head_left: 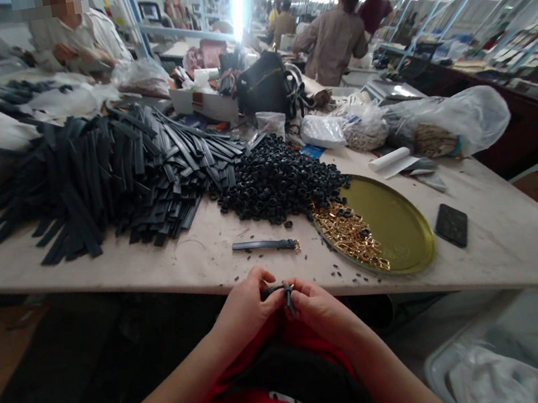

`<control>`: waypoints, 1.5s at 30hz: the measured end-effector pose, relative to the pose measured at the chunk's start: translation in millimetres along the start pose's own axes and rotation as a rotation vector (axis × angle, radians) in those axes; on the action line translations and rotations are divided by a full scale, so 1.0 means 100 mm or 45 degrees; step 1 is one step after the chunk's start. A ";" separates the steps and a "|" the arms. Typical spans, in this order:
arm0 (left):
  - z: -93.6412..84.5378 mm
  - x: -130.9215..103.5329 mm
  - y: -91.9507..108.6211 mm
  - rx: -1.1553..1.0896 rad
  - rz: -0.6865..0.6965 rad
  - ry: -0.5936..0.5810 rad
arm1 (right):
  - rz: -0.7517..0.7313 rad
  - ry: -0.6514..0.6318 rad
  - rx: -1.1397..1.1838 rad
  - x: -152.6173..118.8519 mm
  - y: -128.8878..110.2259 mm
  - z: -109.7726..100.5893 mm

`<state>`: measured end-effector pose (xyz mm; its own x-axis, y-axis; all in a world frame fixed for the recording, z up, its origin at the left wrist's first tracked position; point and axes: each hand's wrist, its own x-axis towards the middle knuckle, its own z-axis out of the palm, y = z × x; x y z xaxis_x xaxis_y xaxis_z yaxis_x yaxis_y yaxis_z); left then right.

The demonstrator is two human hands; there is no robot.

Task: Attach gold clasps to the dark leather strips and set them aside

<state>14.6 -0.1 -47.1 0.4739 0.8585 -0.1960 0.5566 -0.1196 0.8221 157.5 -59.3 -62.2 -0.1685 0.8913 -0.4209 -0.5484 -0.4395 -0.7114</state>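
Just off the table's front edge, my left hand (pixel 250 304) and my right hand (pixel 313 302) pinch a dark strap (pixel 277 289) between them. The strap bends near my right fingers, where a small glint of gold shows; how it is threaded there I cannot make out. In front of my hands lies one dark strap with a gold buckle (pixel 265 246) at its right end. Behind it is a heap of small black loops (pixel 278 176). Gold buckles (pixel 352 236) fill the left part of a round gold-coloured tray (pixel 404 228).
A large pile of dark straps (pixel 128 175) covers the table's left side. A black phone (pixel 451 225) lies right of the tray. Plastic bags (pixel 469 121) and a black bag (pixel 264 84) stand at the back. A person (pixel 77 38) works across the table.
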 end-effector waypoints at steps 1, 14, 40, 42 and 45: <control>0.00 0.02 -0.01 0.020 -0.009 0.007 | -0.013 0.008 0.010 0.02 0.00 -0.02; -0.01 0.19 -0.09 -0.632 -0.107 -0.340 | -0.537 0.494 -0.987 0.24 0.00 -0.18; 0.12 -0.01 -0.07 -0.360 -0.020 -0.345 | -0.594 0.361 -1.332 -0.08 0.05 -0.20; 0.10 -0.07 -0.03 -0.393 -0.043 -0.398 | -0.631 0.325 -1.465 -0.15 0.01 -0.19; 0.10 -0.15 0.05 -0.407 -0.016 -0.364 | -0.682 0.467 -1.415 -0.14 0.09 -0.14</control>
<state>17.7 -18.4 -45.2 0.6635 0.6809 -0.3102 0.3453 0.0893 0.9343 166.2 -77.5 -70.3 0.1912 0.9798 0.0585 0.5257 -0.0519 -0.8491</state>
